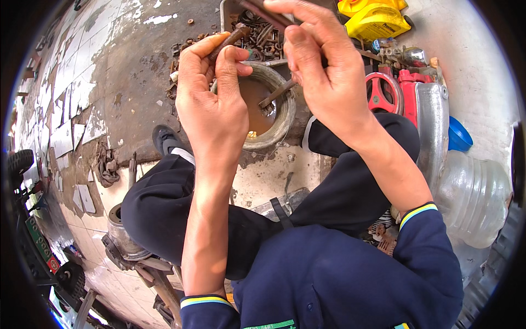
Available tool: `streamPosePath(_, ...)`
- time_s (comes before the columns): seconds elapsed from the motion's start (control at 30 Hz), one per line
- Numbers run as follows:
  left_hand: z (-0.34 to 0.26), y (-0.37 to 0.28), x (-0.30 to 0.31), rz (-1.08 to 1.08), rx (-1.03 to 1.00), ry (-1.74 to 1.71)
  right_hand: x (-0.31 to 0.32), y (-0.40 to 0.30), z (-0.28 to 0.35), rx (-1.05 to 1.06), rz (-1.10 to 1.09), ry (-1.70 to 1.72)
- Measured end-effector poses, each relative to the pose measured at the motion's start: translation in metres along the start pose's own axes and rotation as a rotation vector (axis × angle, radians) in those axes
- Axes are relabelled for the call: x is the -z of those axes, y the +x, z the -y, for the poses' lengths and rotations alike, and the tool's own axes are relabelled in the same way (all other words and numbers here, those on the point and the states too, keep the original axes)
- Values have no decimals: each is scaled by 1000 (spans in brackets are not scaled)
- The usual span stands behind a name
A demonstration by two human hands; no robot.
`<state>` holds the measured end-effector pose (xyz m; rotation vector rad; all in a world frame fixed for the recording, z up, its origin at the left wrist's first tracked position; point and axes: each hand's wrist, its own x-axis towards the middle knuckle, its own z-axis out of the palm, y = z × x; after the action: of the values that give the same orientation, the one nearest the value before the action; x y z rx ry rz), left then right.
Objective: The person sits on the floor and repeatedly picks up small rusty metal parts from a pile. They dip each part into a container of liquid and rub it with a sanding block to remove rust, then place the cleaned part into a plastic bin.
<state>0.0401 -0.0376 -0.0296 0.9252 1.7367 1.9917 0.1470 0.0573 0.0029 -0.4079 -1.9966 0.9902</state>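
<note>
My left hand (213,90) holds a rusty threaded bolt (230,40) between thumb and fingers, its head tilted up to the right. My right hand (328,66) grips a dark, narrow tool (266,14) whose far end runs out of the top of the view, so its kind cannot be told. Below and between the hands stands a round tub (289,113) of murky brown water. A brush (276,95) leans in it, bristles at the water and handle towards my right hand. Behind the tub, a metal tray (223,16) holds many rusty bolts and nuts (263,37).
Loose rusty hardware (174,78) lies left of the tub. At the right are a red handwheel (384,93), a yellow jug (378,24), a blue funnel or bowl (459,133) and a large clear plastic bottle (472,197). A metal housing (127,242) stands beside my left knee.
</note>
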Motion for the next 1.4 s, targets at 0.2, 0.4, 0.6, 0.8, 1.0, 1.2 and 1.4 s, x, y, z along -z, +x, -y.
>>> streamPosePath(0.2,-10,-3,-3,41,140,-175,-9,-5,-9,114,44,-50)
streamPosePath(0.4,-8,-14,-12,-30,217,-244,-23,-5,-14,108,86,-204)
streamPosePath(0.6,-4,-12,-11,-42,188,-1,-22,-8,-11,71,127,-296)
streamPosePath(0.8,2,-5,-8,-113,219,-137,-26,-8,-5,51,144,-323)
streamPosePath(1.0,-2,-1,-11,-138,228,-103,-25,-9,-13,98,120,-387)
streamPosePath(1.2,-3,-5,-11,-90,143,26,-21,-8,-8,30,182,-448)
streamPosePath(1.4,3,-3,-16,-55,82,9,-24,-6,-20,130,115,-422)
